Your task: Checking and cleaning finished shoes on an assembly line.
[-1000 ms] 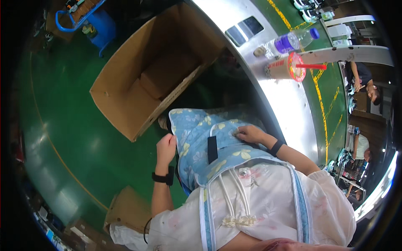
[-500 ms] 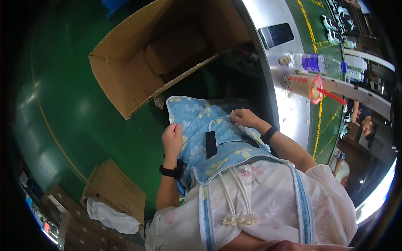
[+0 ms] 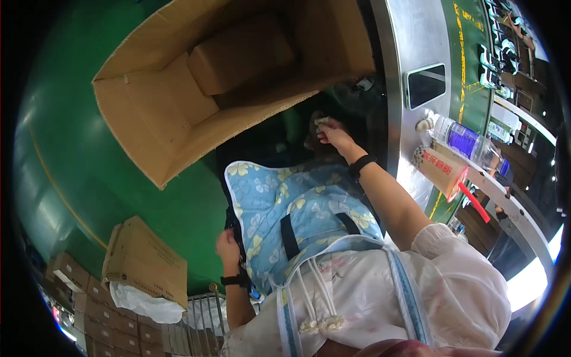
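My right hand (image 3: 336, 137) is stretched forward past the apron, beside the metal table edge. Its fingers are pinched on a small whitish piece (image 3: 321, 122), too small to name. A blue floral apron (image 3: 315, 196) with two black strips lies over my lap. Beside the apron's left edge hangs my left hand (image 3: 227, 249), blurred, so its grip does not show clearly. Both wrists wear black bands. Ahead of my lap a large open cardboard box (image 3: 154, 119) stands tilted, with a brown cardboard block (image 3: 241, 53) inside.
On the metal table (image 3: 410, 24) at right are a phone (image 3: 426, 86), a clear bottle (image 3: 464, 140) with a purple label, and a milk-tea cup (image 3: 440, 169) with a red straw. A carton (image 3: 146, 262) with white plastic stands at lower left, near stacked boxes (image 3: 110, 315).
My right hand has left the apron and reached forward, with the small whitish piece in its fingers. My left hand has dropped back along the apron's edge. The view has shifted.
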A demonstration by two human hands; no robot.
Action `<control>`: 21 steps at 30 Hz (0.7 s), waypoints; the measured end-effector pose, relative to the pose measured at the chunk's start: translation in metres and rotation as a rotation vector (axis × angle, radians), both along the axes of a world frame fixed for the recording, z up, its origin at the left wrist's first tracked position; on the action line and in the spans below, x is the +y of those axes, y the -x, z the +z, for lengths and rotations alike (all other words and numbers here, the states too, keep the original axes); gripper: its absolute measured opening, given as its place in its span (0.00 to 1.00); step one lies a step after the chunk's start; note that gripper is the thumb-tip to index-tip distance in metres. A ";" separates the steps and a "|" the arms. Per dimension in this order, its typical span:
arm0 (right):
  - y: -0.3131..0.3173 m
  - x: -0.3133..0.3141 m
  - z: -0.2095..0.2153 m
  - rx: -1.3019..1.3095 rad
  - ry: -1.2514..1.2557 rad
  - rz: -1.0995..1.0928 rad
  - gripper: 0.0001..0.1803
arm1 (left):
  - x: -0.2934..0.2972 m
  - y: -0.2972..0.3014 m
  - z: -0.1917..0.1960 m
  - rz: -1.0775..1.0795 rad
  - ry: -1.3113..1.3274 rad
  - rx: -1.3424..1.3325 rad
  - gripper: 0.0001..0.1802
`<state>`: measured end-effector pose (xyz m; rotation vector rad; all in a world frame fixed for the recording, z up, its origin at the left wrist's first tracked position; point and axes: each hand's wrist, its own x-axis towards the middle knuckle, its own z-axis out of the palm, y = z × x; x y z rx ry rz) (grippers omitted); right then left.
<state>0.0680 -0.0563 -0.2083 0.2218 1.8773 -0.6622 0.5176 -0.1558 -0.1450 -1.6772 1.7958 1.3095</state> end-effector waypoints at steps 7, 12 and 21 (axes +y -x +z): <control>0.057 0.013 -0.077 0.281 -0.068 -0.525 0.20 | 0.059 -0.072 -0.015 -0.194 -0.534 -0.200 0.10; 0.100 0.035 -0.125 0.523 -0.080 -0.696 0.18 | 0.069 -0.072 -0.021 -0.082 -0.546 -0.187 0.10; 0.139 0.058 -0.159 0.527 -0.179 -0.393 0.15 | 0.071 -0.087 -0.024 0.181 -0.526 -0.173 0.10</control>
